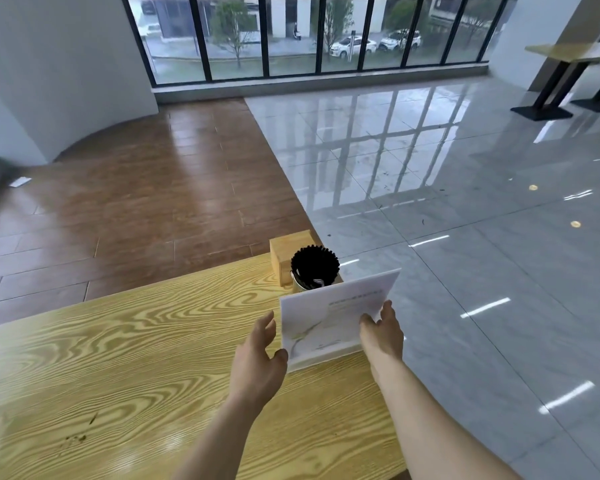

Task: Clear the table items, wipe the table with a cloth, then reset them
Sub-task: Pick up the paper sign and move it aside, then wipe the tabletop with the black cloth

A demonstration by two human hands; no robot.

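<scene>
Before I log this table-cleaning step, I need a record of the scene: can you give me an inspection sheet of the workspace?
Surface: wooden table, pale with bold grain; a few small dark specks near its left front.
Job's things: white sign card standing near the table's right edge; behind it a metal cup of black sticks, then a wooden box. No cloth seen.
Clutter: nothing seen.
Grippers: left hand at the card's left edge, fingers spread; right hand grips its right edge.
Cables: nothing seen.
Surroundings: wood and glossy tile floor, a window wall, another table at far right.
</scene>
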